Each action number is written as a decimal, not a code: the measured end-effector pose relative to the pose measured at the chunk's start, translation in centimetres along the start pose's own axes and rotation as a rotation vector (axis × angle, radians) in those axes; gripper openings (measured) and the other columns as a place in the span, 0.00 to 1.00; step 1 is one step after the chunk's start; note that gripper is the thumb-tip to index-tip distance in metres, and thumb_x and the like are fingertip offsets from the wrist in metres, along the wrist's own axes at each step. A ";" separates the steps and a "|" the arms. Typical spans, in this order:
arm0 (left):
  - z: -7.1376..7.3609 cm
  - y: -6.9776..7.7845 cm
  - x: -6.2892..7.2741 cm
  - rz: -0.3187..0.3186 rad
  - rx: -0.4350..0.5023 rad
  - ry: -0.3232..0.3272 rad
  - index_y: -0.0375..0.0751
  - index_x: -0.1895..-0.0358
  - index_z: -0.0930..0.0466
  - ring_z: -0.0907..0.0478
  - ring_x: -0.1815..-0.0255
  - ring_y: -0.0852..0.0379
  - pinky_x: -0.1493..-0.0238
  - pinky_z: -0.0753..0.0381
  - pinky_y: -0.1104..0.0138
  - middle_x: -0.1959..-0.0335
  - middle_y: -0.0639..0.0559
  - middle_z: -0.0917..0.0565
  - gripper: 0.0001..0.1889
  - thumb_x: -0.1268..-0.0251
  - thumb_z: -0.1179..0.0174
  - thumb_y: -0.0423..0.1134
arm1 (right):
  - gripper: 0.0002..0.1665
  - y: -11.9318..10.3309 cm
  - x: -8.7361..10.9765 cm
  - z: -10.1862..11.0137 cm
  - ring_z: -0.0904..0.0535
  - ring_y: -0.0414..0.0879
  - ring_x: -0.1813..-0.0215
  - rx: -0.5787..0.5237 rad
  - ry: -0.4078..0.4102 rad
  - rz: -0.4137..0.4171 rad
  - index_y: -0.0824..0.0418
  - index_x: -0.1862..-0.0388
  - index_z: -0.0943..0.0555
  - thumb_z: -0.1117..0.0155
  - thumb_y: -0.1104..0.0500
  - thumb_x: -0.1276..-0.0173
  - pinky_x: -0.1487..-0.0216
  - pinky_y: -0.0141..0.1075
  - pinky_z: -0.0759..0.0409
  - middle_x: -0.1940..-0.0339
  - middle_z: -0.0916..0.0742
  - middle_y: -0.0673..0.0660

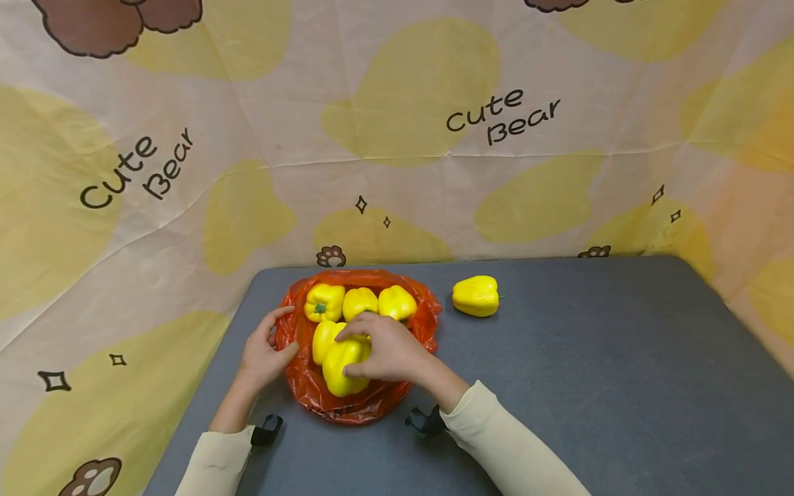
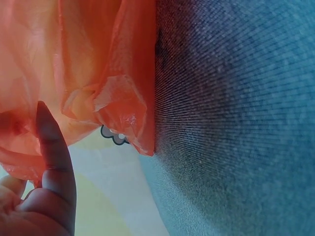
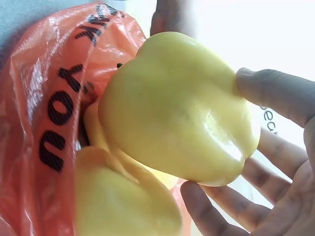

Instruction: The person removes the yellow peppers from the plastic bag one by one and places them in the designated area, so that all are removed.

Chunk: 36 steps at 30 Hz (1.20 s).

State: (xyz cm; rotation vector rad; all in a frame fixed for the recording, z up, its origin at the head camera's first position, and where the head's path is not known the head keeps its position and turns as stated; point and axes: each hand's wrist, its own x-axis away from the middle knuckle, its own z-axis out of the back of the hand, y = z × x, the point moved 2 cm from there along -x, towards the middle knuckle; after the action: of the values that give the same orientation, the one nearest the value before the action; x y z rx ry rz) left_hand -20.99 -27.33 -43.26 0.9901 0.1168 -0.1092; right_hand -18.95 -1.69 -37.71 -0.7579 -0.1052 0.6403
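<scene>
Right hand [image 1: 391, 350] grips one pepper [image 1: 343, 372], fingers curled round it, above other peppers [image 1: 324, 300] in the bag [image 1: 310, 398]. Left hand [image 1: 260, 353], fingers loosely parted, touches the bag's left side

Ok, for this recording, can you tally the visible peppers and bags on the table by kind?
Yellow peppers: 6 (4 lying in the bag, 1 in the right hand, 1 outside on the table)
Red bag: 1
Total: 7 visible; more peppers could be hidden in the bag.
</scene>
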 end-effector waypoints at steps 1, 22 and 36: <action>0.0 0.0 0.0 0.002 0.000 0.000 0.47 0.32 0.35 0.16 0.65 0.53 0.70 0.16 0.70 0.44 0.34 0.24 0.34 0.45 0.37 0.29 | 0.26 0.0 0.0 0.2 0.25 0.40 0.40 -0.010 0.004 -0.002 0.46 0.49 0.17 0.24 0.49 0.49 0.39 0.37 0.25 0.43 0.18 0.46; 0.4 3.6 1.1 -0.015 -0.007 -0.029 0.34 0.34 0.35 0.16 0.66 0.50 0.70 0.18 0.72 0.47 0.27 0.24 0.31 0.45 0.41 0.25 | 0.25 1.4 0.6 3.9 0.24 0.43 0.42 -0.090 0.145 0.021 0.49 0.51 0.16 0.23 0.51 0.50 0.42 0.42 0.23 0.48 0.16 0.46; 0.2 2.6 0.6 0.015 -0.004 -0.018 0.38 0.34 0.34 0.16 0.68 0.51 0.72 0.16 0.70 0.46 0.29 0.24 0.32 0.46 0.40 0.25 | 0.24 2.4 1.4 6.9 0.22 0.46 0.44 -0.124 0.248 0.030 0.51 0.52 0.16 0.23 0.53 0.49 0.46 0.45 0.20 0.47 0.16 0.49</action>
State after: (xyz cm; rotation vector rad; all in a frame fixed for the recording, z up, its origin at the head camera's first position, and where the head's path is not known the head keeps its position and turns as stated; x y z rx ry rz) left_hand -20.05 -26.10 -41.09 0.9859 0.0931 -0.1039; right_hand -21.22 4.61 -34.48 -0.9549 0.0950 0.5667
